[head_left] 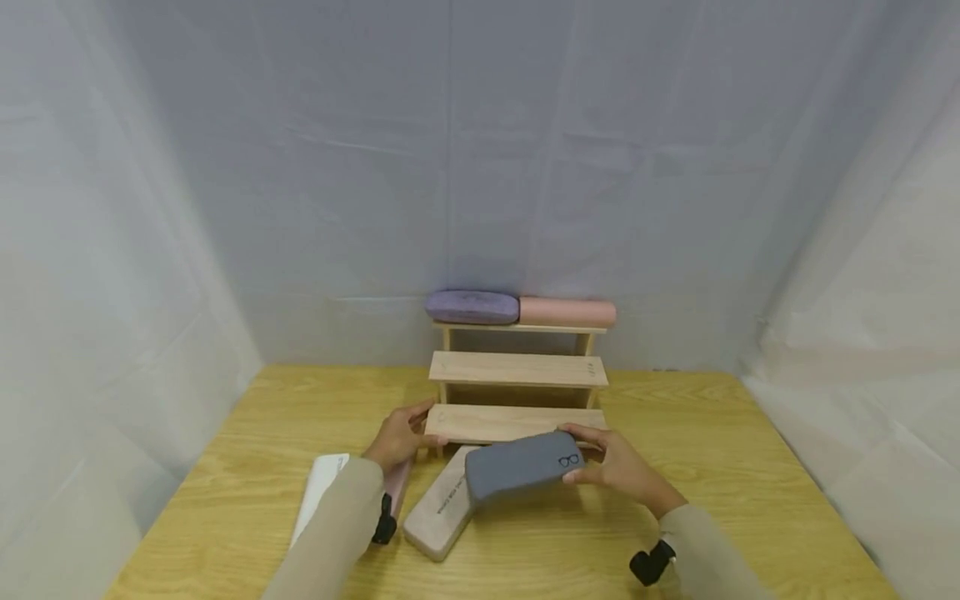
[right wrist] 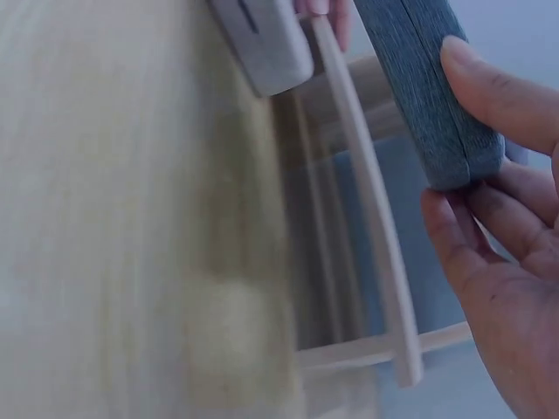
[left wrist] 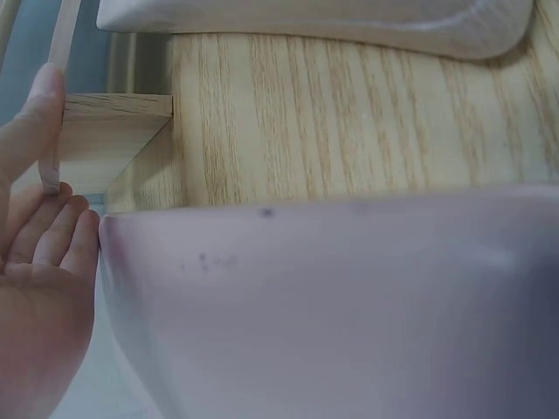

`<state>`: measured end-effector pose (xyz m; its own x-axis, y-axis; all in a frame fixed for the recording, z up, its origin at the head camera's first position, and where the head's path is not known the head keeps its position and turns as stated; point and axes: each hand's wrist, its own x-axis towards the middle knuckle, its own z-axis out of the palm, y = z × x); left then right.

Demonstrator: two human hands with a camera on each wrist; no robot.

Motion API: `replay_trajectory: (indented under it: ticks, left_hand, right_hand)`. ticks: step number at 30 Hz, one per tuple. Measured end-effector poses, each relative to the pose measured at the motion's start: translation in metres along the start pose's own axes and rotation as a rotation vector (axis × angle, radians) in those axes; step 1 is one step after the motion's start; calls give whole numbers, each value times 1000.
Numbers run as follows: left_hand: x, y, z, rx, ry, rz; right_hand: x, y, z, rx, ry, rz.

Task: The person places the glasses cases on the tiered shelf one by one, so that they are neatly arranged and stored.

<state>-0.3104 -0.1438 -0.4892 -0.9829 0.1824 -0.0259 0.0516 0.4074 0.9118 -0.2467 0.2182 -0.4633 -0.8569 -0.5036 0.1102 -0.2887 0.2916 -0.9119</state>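
My right hand [head_left: 618, 471] grips a blue-grey glasses case [head_left: 521, 468] by its right end, thumb on one face and fingers on the other. The case, printed with a small pair of glasses, is held up in front of the lowest step of a three-tier wooden shelf [head_left: 517, 368]. With thumb and fingers, my left hand [head_left: 401, 437] pinches the left end of that lowest step. Below the blue-grey case lies a beige glasses case [head_left: 438, 508] with lettering, partly covered by it. A pink case [left wrist: 332, 297] lies beside my left wrist, largely hidden by the arm in the head view.
On the top tier sit a purple glasses case [head_left: 472, 307] and a salmon-pink case [head_left: 567, 312], end to end. A white case [head_left: 321, 483] lies left of my left forearm. White sheeting [head_left: 480, 167] hangs behind and beside the wooden table [head_left: 697, 467].
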Motion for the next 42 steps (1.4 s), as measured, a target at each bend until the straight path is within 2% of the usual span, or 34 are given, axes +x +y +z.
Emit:
replay_trajectory:
  ticks: [4, 8, 17, 24, 33, 40, 42]
  left_hand:
    - [0, 0, 1, -10, -3, -1]
    - [0, 1, 2, -6, 2, 4]
    - [-2, 5, 2, -11, 0, -6]
    - [-4, 3, 2, 23, 3, 45]
    - [-3, 2, 3, -11, -1, 37]
    - [-4, 6, 3, 9, -7, 20]
    - [-4, 5, 4, 11, -8, 25]
  right_hand:
    - [9, -11, -3, 50, 50, -5]
    - [21, -21, -5, 78, 111, 28]
    - [55, -34, -5, -36, 235, 23]
    - [82, -49, -4, 25, 298, 112]
    - [114, -55, -7, -8, 317, 113]
    - [127, -57, -2, -18, 298, 160]
    - [130, -55, 0, -52, 302, 161]
